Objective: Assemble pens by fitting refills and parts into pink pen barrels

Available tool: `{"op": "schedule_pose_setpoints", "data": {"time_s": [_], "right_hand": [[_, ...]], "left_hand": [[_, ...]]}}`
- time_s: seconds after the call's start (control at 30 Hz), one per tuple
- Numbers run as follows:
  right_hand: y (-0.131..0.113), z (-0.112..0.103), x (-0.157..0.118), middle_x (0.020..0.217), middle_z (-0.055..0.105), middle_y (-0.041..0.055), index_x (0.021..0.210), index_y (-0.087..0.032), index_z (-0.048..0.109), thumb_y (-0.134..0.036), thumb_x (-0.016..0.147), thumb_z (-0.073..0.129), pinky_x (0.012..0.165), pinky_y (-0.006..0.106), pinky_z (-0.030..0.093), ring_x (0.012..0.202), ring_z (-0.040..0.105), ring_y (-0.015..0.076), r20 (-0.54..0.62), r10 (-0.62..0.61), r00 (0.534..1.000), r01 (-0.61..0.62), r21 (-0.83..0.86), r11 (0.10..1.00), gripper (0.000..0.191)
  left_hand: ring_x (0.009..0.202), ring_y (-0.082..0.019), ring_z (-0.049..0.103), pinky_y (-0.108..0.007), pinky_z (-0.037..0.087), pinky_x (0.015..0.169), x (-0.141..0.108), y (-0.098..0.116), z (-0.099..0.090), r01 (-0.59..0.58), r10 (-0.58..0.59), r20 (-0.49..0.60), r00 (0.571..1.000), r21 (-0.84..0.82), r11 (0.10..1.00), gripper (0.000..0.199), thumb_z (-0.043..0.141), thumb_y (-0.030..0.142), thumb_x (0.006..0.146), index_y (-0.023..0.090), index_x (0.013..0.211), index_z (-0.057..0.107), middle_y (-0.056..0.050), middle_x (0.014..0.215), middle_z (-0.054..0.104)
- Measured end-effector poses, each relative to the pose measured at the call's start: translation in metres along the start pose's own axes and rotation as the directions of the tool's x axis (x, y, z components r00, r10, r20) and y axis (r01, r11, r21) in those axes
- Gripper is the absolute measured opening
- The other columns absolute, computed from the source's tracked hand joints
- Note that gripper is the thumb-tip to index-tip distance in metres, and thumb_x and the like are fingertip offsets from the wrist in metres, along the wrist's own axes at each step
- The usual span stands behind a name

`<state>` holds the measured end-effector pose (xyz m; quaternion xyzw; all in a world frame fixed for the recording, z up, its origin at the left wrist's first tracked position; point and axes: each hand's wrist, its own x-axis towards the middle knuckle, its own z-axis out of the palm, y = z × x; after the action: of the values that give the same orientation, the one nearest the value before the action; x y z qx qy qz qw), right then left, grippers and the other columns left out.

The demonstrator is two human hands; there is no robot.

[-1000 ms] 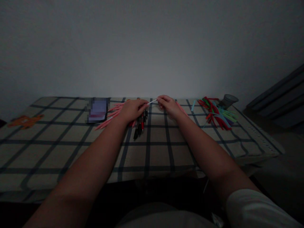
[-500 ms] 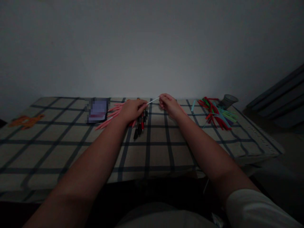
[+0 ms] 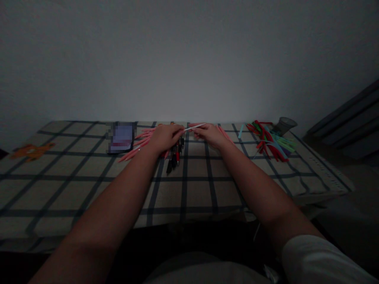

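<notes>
Between my hands stretches a thin white strip point(image 3: 194, 127), whose exact kind I cannot make out. My left hand point(image 3: 166, 136) is closed in a pinch on its left end. Fingers of my right hand point(image 3: 209, 135) pinch around the strip further right, with its tip showing above them. Several pink sticks point(image 3: 145, 136) fan out beside and partly beneath my left hand. Just below that hand lies a bunch of black and red pens point(image 3: 174, 158), partly hidden by it. More pink sticks point(image 3: 225, 135) lie behind my right wrist.
A checked cloth point(image 3: 197, 193) covers the table. A dark-framed object with a blurred face point(image 3: 122, 136) lies to the left, and an orange item point(image 3: 32, 151) at the far left. Red and green strips point(image 3: 268, 140) are heaped on the right beside a grey cup point(image 3: 284, 125).
My right hand has come down and closer to my left, shifting its hold along the white strip, whose right tip now shows. My left hand stays in place.
</notes>
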<state>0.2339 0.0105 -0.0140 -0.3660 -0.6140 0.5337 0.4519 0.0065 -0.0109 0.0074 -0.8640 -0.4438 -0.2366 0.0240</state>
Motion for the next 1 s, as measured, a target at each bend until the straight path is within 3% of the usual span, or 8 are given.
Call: {"op": "schedule_pose_setpoints", "data": {"time_s": [0.33,0.63,0.77,1.0], "right_hand": [[-0.001,0.001,0.0,0.09,0.076,0.0047,0.092,-0.021,0.082,-0.03,0.083,0.078,0.065,0.025,0.051,0.07,0.06,0.0111,-0.032,-0.011,0.999,0.01,-0.029,1.0,0.013],[0.007,-0.008,0.007,0.079,0.069,0.001,0.097,-0.02,0.079,-0.051,0.078,0.08,0.063,0.023,0.048,0.068,0.058,0.0105,-0.103,-0.107,0.989,0.109,0.014,0.994,0.036],[0.002,-0.011,0.006,0.077,0.067,-0.0001,0.092,-0.02,0.076,-0.06,0.075,0.081,0.059,0.021,0.045,0.064,0.055,0.0089,-0.13,-0.115,0.985,0.12,0.029,0.992,0.043],[-0.005,-0.011,0.003,0.069,0.064,-0.0022,0.086,-0.02,0.067,-0.064,0.071,0.08,0.053,0.02,0.039,0.057,0.052,0.0081,-0.227,-0.036,0.973,0.036,-0.002,0.999,0.048]], "left_hand": [[0.093,-0.025,0.069,-0.033,0.043,0.078,0.0,-0.001,0.003,0.002,-0.002,0.003,1.0,0.002,1.0,0.038,0.045,0.042,0.104,0.024,0.119,0.075,-0.007,0.104,0.079],[0.108,-0.027,0.069,-0.035,0.046,0.09,0.001,0.0,0.003,0.044,-0.044,0.012,0.999,0.008,0.999,0.044,0.048,0.048,0.105,0.029,0.139,0.068,-0.008,0.125,0.076],[0.109,-0.027,0.07,-0.035,0.047,0.092,0.002,-0.007,0.008,0.066,-0.067,0.007,0.998,0.026,0.997,0.045,0.053,0.052,0.102,0.03,0.138,0.069,-0.008,0.124,0.077],[0.111,-0.025,0.068,-0.037,0.049,0.095,0.0,-0.009,0.014,0.078,-0.078,-0.041,0.996,-0.004,0.997,0.035,0.055,0.045,0.103,0.031,0.127,0.076,-0.007,0.121,0.078]]}}
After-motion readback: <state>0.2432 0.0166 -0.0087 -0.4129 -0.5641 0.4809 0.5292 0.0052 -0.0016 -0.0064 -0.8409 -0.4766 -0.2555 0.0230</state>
